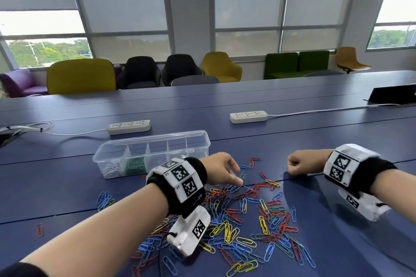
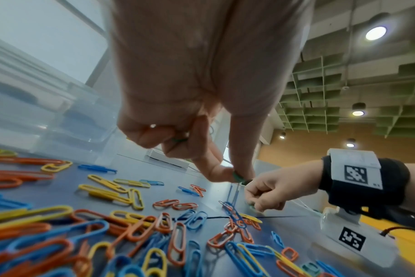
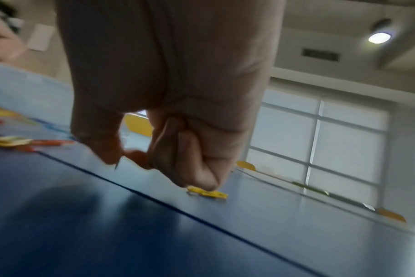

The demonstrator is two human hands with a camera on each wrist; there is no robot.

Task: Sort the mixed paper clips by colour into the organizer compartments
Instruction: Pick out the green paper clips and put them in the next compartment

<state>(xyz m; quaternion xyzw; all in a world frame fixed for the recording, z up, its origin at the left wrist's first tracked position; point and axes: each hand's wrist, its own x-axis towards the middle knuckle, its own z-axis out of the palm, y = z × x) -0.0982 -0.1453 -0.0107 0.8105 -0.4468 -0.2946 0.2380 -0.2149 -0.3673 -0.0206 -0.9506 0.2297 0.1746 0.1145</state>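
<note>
- Loose clips point(image 1: 245, 227) in red, blue, yellow and green lie heaped on the blue table point(image 1: 337, 137), nearest the viewer and just in front of the organizer.
- Left fingertips point(image 2: 222, 173) pinch a green clip point(image 2: 237, 177) at the far edge of the heap; more green shows tucked under the curled fingers behind them.
- Left hand point(image 1: 221, 170) hovers low, just right of the organizer's near corner.
- Right fingers point(image 3: 197, 161) are curled tight into the palm; whether they grip anything, I cannot tell, the wrist view being blurred.
- Right hand point(image 1: 302, 164) sits on the table, well right of the organizer, beyond the heap's edge.
- Clear organizer point(image 1: 198, 141) stands behind the heap: white clips point(image 1: 112, 170) fill its leftmost compartment, green clips point(image 1: 135, 165) the next one.
- Two power strips point(image 1: 129, 126) lie beyond the organizer.
</note>
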